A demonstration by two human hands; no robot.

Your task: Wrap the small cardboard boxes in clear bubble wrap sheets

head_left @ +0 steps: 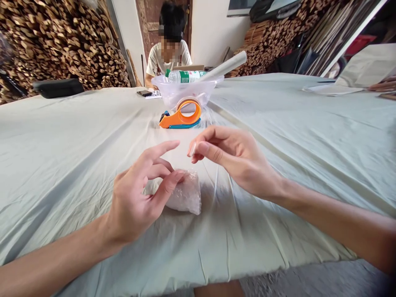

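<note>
Pinching small white piece (193,149), right hand (238,161) hung over desk (77,144) in head view, grip clenched on it. Left hand (136,198) grip grasped edge of clear plastic bag (187,196), bag resting on desk. Orange tape dispenser (173,120) stood beyond hands, near translucent basin (170,94) carrying bottle (185,76).

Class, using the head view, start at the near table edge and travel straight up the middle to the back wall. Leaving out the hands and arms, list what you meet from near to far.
Plastic packet → orange tape dispenser → plastic basin → seated person → door.
</note>
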